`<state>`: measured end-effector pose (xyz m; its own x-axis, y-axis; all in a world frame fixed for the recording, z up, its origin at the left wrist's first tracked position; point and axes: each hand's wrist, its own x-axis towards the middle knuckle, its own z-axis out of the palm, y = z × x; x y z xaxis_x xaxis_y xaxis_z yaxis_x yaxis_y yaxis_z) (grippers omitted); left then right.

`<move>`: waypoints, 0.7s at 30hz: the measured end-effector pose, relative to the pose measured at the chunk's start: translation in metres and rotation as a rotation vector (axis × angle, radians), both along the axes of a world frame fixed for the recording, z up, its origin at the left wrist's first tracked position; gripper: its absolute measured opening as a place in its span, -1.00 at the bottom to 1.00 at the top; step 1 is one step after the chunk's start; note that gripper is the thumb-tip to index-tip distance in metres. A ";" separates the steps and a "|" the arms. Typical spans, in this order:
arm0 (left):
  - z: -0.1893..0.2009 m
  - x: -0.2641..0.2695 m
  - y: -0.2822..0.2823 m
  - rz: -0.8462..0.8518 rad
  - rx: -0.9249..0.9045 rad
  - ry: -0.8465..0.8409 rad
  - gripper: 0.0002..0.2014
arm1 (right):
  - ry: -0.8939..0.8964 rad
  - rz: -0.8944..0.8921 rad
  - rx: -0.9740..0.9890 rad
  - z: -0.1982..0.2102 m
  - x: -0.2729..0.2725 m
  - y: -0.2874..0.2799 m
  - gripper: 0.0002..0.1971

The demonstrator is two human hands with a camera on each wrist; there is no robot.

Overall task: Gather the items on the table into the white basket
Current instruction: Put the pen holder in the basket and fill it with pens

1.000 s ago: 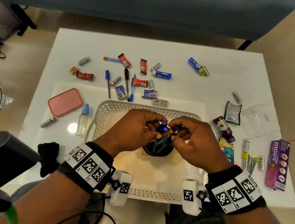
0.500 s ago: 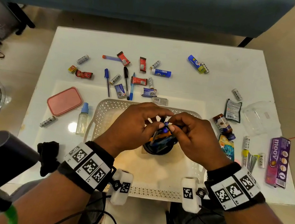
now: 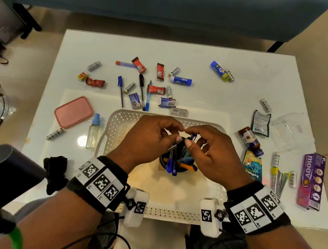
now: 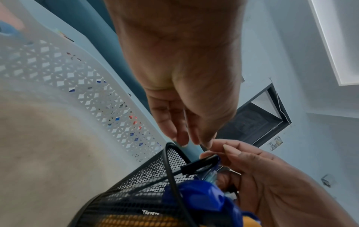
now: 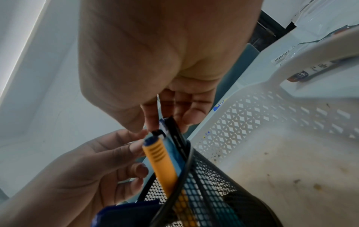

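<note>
Far left of the desk [image 3: 188, 53]: pink lidded box [image 3: 73, 111], a battery [image 3: 55, 134] near it, small spray bottle [image 3: 93, 131] just beside the white basket [image 3: 115, 126].

Centre, near edge: the basket, with a black mesh pen cup [image 3: 175, 163] standing inside it. Pens are already in the cup, among them a yellow-barrelled pen [image 5: 159, 161] and blue-capped ones.

Left hand [image 3: 152, 141]: fingers curled, thumb and fingertips meeting at the pen tops above the cup. Whether it truly pinches a pen or only steadies one, I cannot tell.

Right hand [image 3: 215, 153]: thumb and forefinger pinch the top of a black pen [image 5: 175, 135], the other fingers loosely bent.

Step in hand, as I judge it: seating pens in the cup. To do it well, lower the black pen tip-first inside the rim, let go only once it leans on the mesh, and use the left hand to stop the other pens tipping out.

Beyond the basket: wrappers, pens, batteries and a glue stick [image 3: 181, 80] lie scattered, not yet gathered.

Right side: dark sachets, a clear tub [image 3: 290, 129], and a purple carton [image 3: 312, 182] at the desk's right edge.

Legible writing: "moov" on the purple carton; "Heybright" on a battery label [image 5: 281, 57] in the right wrist view. Other print is too small to read.
</note>
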<state>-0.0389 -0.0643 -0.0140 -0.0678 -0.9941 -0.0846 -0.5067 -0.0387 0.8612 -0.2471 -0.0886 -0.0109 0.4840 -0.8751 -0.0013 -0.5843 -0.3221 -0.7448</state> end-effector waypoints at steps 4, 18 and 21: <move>0.006 0.008 0.003 0.119 0.016 0.023 -0.84 | 0.033 -0.019 -0.011 -0.003 0.001 -0.004 -0.78; -0.031 0.138 -0.119 0.221 0.591 -0.781 -0.39 | -0.060 -0.198 0.030 -0.003 -0.019 -0.016 -0.83; -0.049 0.152 -0.124 0.230 0.677 -0.752 -0.42 | -0.072 -0.207 0.059 -0.003 -0.021 -0.016 -0.82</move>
<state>0.1134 -0.1886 -0.0626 0.4188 -0.7049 -0.5725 -0.8237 -0.5603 0.0872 -0.2683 -0.1051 -0.0142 0.2951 -0.9551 -0.0279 -0.5783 -0.1553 -0.8009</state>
